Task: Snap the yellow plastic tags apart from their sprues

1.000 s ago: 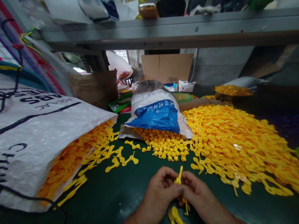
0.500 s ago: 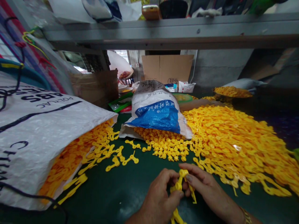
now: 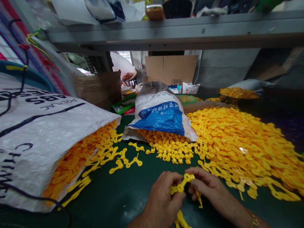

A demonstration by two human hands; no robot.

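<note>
Between my two hands is a yellow plastic part [image 3: 180, 187] made of jointed links with round ends. My left hand [image 3: 159, 199] pinches its left side between thumb and fingers. On the other side, the thumb and forefinger of my right hand [image 3: 211, 188] grip its upper end, and a thin link dangles below them. Another yellow link [image 3: 181, 220] sticks out beneath my left hand; whether it joins the held part is hidden. Beyond my hands, small round yellow pieces [image 3: 175, 152] spill from a white and blue sack [image 3: 163, 117].
A large heap of yellow links [image 3: 239, 142] covers the right of the dark green table [image 3: 102, 196]. At left, a white sack [image 3: 47, 123] lies open with more yellow links, and a black cable [image 3: 30, 198] crosses it. A grey metal beam [image 3: 178, 34] spans overhead. Cardboard boxes [image 3: 171, 69] stand behind.
My hands have shifted only slightly. The held part has turned a little, its round joints now more exposed between my fingers. The whole view has drifted slightly.
</note>
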